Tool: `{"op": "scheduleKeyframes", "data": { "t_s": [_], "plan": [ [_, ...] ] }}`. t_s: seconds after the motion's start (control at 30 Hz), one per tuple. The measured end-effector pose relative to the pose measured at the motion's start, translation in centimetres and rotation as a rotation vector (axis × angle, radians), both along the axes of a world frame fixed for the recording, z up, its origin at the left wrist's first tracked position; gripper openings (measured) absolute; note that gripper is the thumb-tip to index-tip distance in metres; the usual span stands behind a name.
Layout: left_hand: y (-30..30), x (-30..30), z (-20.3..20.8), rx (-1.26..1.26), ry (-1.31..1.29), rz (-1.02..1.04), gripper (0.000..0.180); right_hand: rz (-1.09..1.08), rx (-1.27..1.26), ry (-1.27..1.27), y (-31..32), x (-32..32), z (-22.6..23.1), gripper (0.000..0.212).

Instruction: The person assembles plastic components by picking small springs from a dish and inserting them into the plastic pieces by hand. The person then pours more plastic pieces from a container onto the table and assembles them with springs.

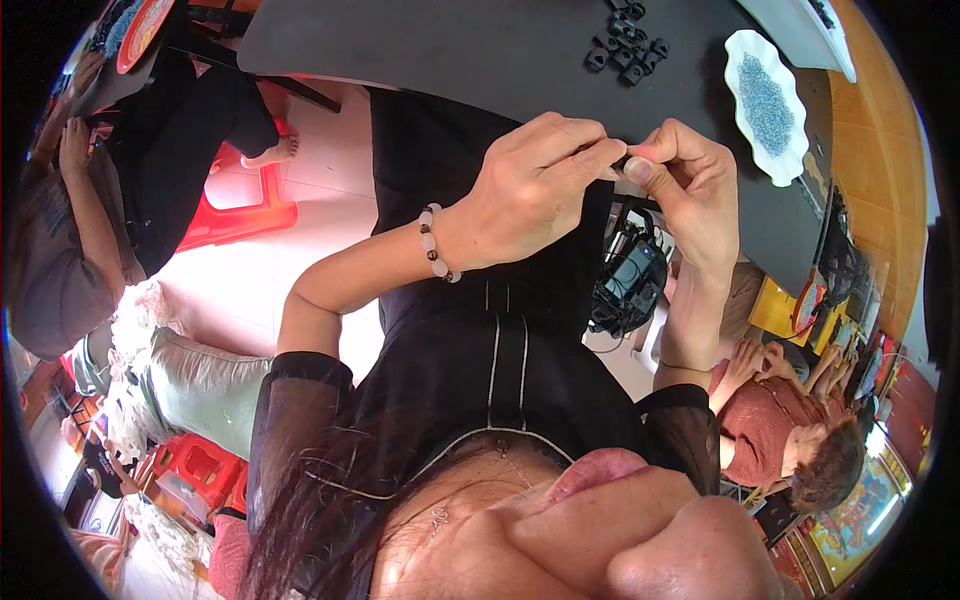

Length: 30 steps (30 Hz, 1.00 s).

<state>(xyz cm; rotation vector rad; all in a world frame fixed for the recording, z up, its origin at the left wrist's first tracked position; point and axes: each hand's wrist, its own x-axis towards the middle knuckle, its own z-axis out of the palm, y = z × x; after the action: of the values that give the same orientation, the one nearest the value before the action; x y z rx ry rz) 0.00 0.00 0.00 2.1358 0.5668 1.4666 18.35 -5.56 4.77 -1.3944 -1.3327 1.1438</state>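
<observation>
My left hand (540, 190), with a bracelet of pale and dark beads (430, 243) at its wrist, and my right hand (697, 190) meet just off the table's near edge. Thumbs and fingers of both are pinched around a small dark piece (620, 164), mostly hidden by the fingertips, so its kind does not show. Just beyond them, a loose heap of small black pieces (628, 45) lies on the dark table (450, 50). Right of it stands a white wavy-rimmed dish (738, 46) holding many tiny blue-grey beads (767, 105).
A white tray (800, 30) sits at the far right of the table. A black device with cables (630, 275) is below my right hand. On the left, a person (90, 220) sits by a red stool (255, 215); another person (785, 420) is at the right.
</observation>
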Motion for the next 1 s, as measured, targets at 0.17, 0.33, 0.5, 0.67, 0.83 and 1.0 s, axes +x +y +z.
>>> {"op": "scheduleKeyframes", "data": {
  "t_s": [0.17, 0.33, 0.5, 0.67, 0.83, 1.0],
  "plan": [
    [0.2, 0.6, 1.0, -0.267, -0.148, -0.092, 0.022, -0.119, -0.038, 0.081, 0.4, -1.6, 2.7, 0.007],
    [0.0, 0.7, 0.5, -0.695, -0.322, -0.228, 0.019, -0.173, 0.103, -0.028, 0.2, -2.4, 2.9, 0.005],
    [0.0, -0.1, 0.1, -0.831, -0.351, -0.346, 0.022, -0.078, 0.236, -0.149, -0.1, -1.7, 2.0, 0.014],
    [-0.1, -0.1, 0.0, -0.834, -0.300, -0.387, 0.023, -0.088, 0.250, -0.257, -0.4, -1.3, 2.0, 0.014],
    [-0.3, 0.1, -0.2, -0.823, -0.307, -0.388, 0.023, -0.188, 0.182, -0.147, -0.9, -1.7, 1.6, 0.009],
    [-0.3, 0.2, -0.3, -0.734, -0.219, -0.320, 0.022, -0.247, 0.161, -0.036, -1.1, -2.0, 1.1, 0.012]
  ]
}}
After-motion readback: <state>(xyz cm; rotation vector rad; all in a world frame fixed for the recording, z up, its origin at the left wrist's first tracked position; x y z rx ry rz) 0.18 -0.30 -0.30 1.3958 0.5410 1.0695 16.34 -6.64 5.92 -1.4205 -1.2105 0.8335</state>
